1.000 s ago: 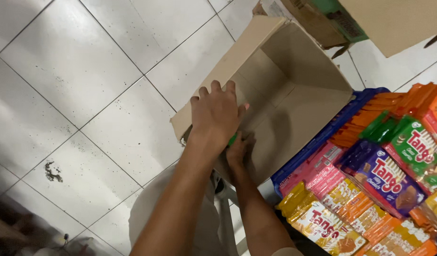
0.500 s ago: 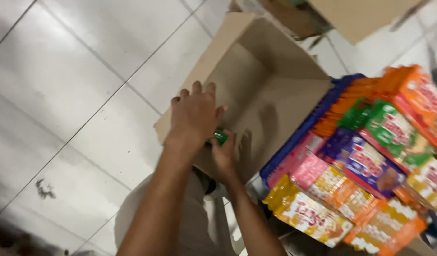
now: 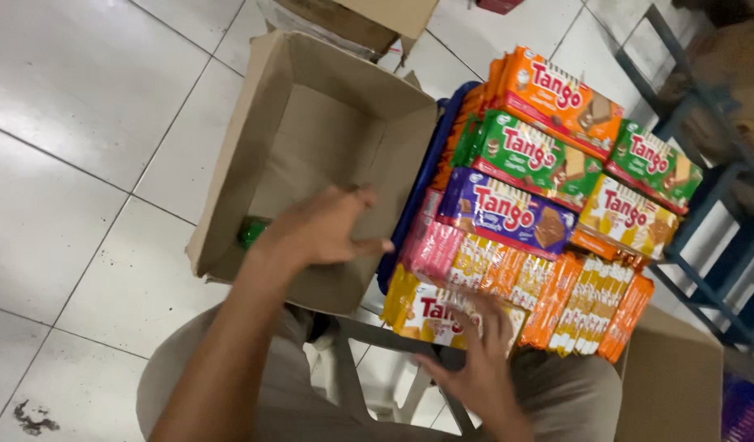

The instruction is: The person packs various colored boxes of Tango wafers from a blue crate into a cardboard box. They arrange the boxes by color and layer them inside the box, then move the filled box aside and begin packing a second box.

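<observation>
Left hand [image 3: 324, 229] over the box [image 3: 229, 188], right hand [image 3: 475, 360] at the packs [image 3: 524, 221].
Both hands' fingers are spread, gripping nothing; a green pack [image 3: 252, 232] lies in the box's near left corner. Glossy wrappers are slick, so a nudge at the stack's near edge might slide some off; the cardboard walls look soft.

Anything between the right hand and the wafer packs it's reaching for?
Nothing visible. The right hand already reaches the yellow pack at the near edge of the stack, fingers spread. The left hand hovers over the open cardboard box, off to the side.
</observation>
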